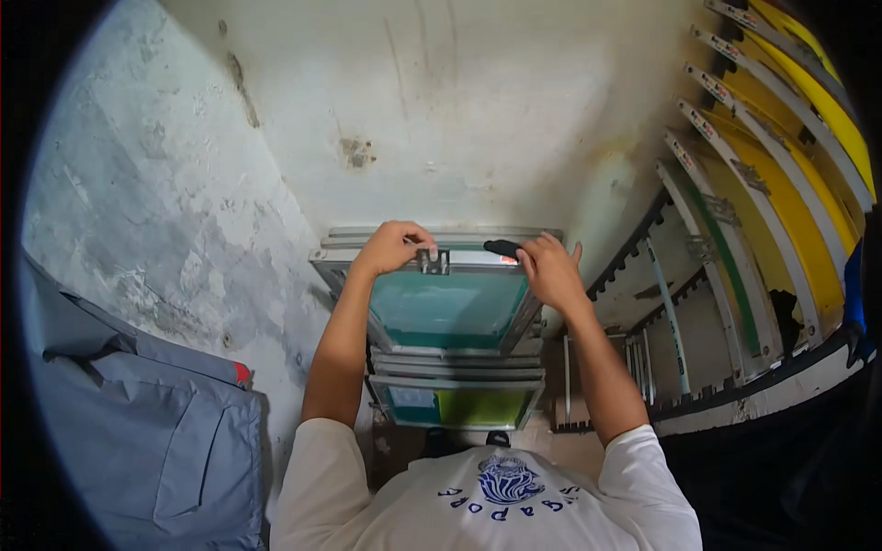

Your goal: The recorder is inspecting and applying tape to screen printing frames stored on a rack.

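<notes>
1. Right side: racked frames with yellow mesh (790, 197), apart from both hands.
2. Teal-mesh frame (446, 310) stands near the wall, between the forearms; more frames behind. Looks mid-handling: metal bracket (435, 263) already sits at its top bar, but fastened or loose, can't tell; what's left, unclear too.
3. Lower frames (457, 373) below it, no hand on them.
4. Left hand (390, 250): fingers bent, nearly closed, tips touching the bracket; firm grip or not, can't tell.
5. Right hand (553, 275): fingers partly curled, pinching black handle-like object (502, 248) above the top bar's right part.
</notes>
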`<state>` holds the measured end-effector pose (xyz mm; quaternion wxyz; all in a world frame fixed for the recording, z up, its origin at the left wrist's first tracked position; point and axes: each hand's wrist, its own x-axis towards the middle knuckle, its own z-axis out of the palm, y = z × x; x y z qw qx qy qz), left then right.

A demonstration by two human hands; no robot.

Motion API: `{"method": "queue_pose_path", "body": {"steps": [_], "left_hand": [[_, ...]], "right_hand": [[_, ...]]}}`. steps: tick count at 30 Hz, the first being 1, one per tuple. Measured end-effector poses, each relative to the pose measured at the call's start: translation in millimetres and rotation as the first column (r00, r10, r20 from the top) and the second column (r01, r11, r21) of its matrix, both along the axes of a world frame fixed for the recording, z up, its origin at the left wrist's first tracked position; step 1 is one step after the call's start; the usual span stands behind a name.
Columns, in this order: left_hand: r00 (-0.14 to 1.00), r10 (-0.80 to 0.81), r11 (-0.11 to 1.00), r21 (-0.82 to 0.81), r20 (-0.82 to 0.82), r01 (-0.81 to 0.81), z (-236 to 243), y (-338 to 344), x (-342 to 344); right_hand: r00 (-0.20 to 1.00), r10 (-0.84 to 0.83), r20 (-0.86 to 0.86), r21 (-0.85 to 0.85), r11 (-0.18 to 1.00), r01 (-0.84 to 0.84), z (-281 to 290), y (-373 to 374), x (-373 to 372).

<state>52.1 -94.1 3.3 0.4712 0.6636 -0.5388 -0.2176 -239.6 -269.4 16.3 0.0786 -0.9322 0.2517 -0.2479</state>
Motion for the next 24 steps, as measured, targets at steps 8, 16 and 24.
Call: {"method": "queue_pose_path", "body": {"steps": [8,16,24], "left_hand": [[0.999,-0.043,0.994,0.098,0.024,0.040,5,-4,8],[0.997,-0.073,0.985,0.157,0.033,0.067,7,-4,12],[0.994,-0.085,0.991,0.106,0.068,0.077,6,-1,13]], "right_hand": [[0.995,0.059,-0.085,0.130,0.990,-0.048,6,31,51],[0.987,0.024,0.156,0.106,0.994,-0.041,-11,39,56],[0.977,-0.044,0.207,0.144,0.989,0.014,-16,40,57]]}}
